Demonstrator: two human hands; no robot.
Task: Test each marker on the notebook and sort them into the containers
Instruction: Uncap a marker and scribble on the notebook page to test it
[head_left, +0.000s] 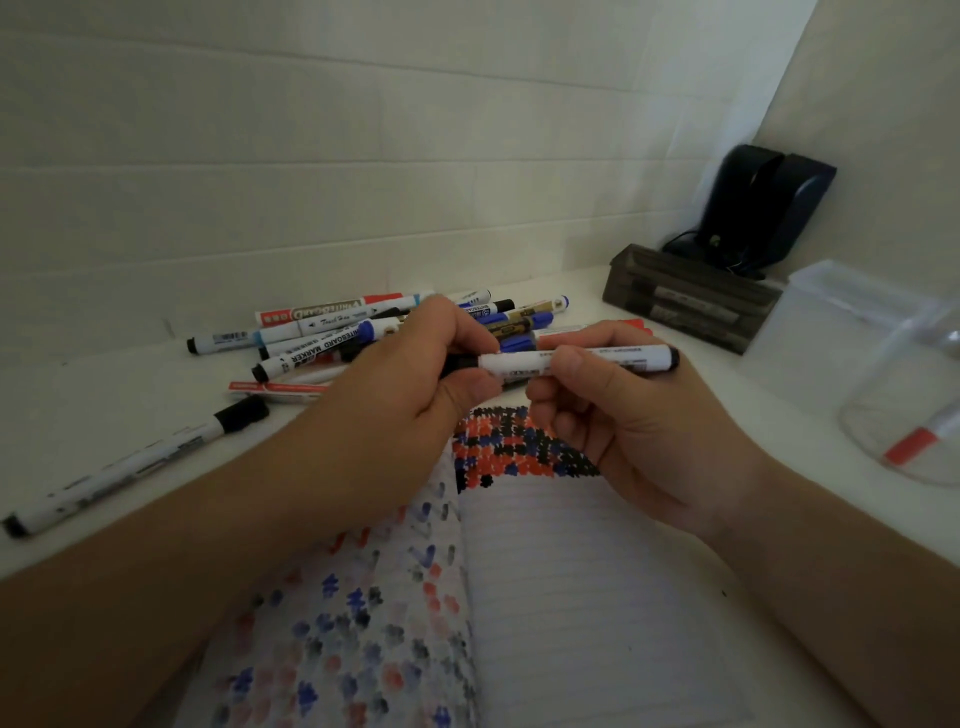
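Black, red and blue test marks already crowd our notebook (545, 447), a few markers sit in the containers (691, 304), yet both hands (415, 374) (613, 421) clamp one marker (571, 360) above it while the pile (374, 332) waits on the worktop (130, 395).

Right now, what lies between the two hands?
In the head view, one black-capped marker spans left hand and right hand, above the notebook.

You face a white tabletop (78, 467). A heap of whiteboard markers (374, 327) lies at centre, a lone black-capped marker (130, 467) at left, an open lined notebook (545, 597) at bottom, and smoky (685, 299) and clear plastic boxes (831, 332) at right.
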